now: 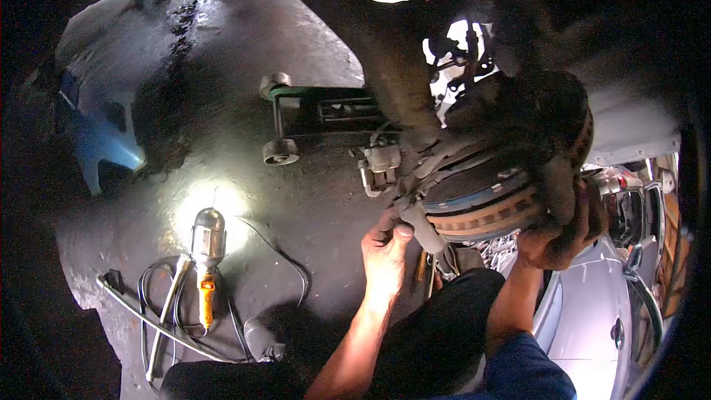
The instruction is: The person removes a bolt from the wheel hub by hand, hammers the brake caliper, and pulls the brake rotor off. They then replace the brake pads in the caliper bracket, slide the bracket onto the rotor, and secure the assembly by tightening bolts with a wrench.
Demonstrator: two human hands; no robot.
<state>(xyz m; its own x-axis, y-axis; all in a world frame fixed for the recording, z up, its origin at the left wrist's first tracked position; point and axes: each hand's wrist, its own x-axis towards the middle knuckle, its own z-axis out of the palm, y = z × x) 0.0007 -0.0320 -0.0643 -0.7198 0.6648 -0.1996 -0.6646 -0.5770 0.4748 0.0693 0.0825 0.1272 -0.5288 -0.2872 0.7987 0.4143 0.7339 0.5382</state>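
Observation:
A vented brake disc (485, 215) with a rusty rim sits edge-on under the car. My left hand (385, 241) is at its left side, thumb and fingers closed on a grey, rounded metal piece (422, 226). On the disc's right, my right hand (563, 237) has its fingers wrapped round a dark metal arm (559, 189). Just above my left hand is a small block-like metal part (382, 167), like a brake caliper. Behind the disc, the wheel hub and suspension parts are mostly in shadow.
A trolley jack (326, 111) with metal wheels reaches under the car. A lit work lamp (207, 267) with a yellow handle lies on the floor among cables and a metal bar (167, 318). At left stands a blue metal stand (107, 130). A silver car (592, 311) is at right.

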